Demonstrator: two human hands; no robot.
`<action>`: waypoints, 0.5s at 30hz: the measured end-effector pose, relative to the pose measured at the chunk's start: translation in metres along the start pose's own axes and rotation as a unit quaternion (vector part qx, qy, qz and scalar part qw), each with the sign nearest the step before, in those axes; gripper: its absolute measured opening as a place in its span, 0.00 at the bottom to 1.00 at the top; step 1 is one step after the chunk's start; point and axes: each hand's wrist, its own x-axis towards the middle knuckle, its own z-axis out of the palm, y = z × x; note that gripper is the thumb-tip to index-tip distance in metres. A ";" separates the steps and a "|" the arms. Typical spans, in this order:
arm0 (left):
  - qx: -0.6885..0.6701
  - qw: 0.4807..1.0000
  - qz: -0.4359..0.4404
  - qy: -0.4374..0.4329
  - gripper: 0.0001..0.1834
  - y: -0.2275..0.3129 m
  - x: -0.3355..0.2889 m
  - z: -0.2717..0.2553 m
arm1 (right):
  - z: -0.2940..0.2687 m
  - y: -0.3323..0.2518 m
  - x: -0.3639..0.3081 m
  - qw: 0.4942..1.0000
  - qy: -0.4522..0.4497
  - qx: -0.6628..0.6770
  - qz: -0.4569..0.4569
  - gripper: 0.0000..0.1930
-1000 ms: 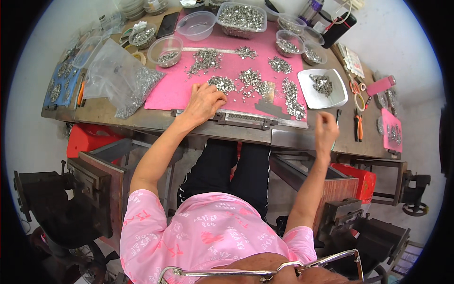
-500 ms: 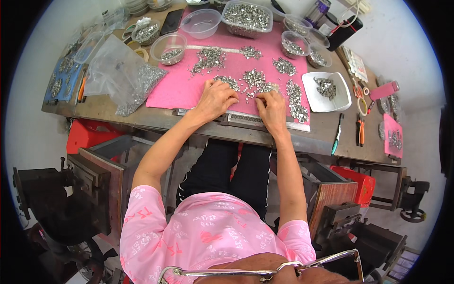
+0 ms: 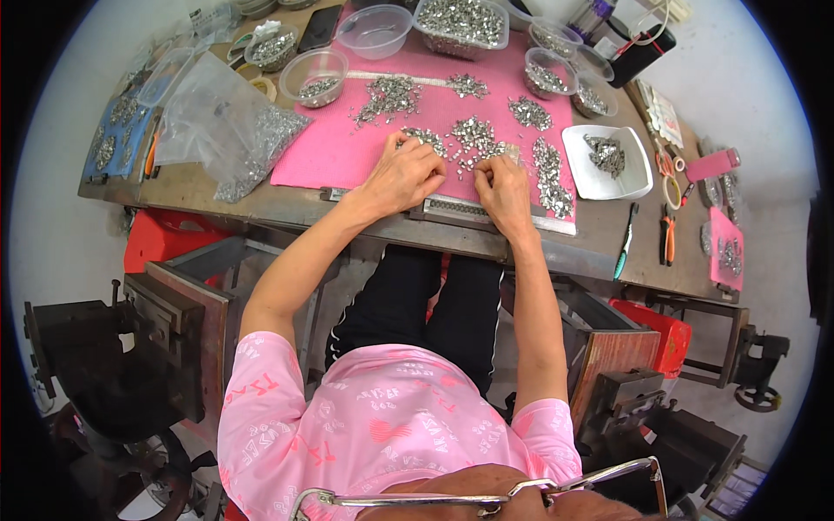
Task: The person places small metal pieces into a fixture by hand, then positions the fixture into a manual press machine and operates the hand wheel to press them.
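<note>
My left hand [image 3: 405,176] is closed with its fingertips pinched, at the near edge of a pink mat [image 3: 334,156] beside a small pile of silvery metal pieces [image 3: 426,139]. My right hand [image 3: 506,193] is also pinched, just right of the larger central pile [image 3: 475,137]. Anything between either hand's fingertips is too small to make out. Between the hands, along the table's front edge, lies a long metal bar with a row of slots [image 3: 456,211]. A long heap of metal pieces [image 3: 551,178] spreads right of my right hand.
A white square dish [image 3: 638,184] of metal parts stands to the right, with a toothbrush [image 3: 625,241] and orange-handled pliers [image 3: 666,239] nearby. A clear plastic bag of pieces [image 3: 252,139] lies to the left. Clear tubs [image 3: 313,78] and a phone [image 3: 320,28] are farther back.
The whole view has shifted slightly, so the table appears a little higher and farther right. Both hands keep nearly the same places over the bar, with small finger movements.
</note>
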 end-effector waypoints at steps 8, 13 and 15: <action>-0.087 0.992 -0.067 0.066 0.07 0.031 -0.038 0.002 | -0.007 -0.050 -0.032 0.992 -0.027 0.118 -0.023 0.06; -0.087 0.992 -0.060 0.066 0.07 0.031 -0.039 0.003 | 0.007 -0.049 -0.038 0.995 -0.003 0.061 -0.073 0.08; -0.090 0.992 -0.058 0.062 0.07 0.029 -0.040 0.002 | 0.008 -0.050 -0.038 0.996 0.004 0.049 -0.079 0.08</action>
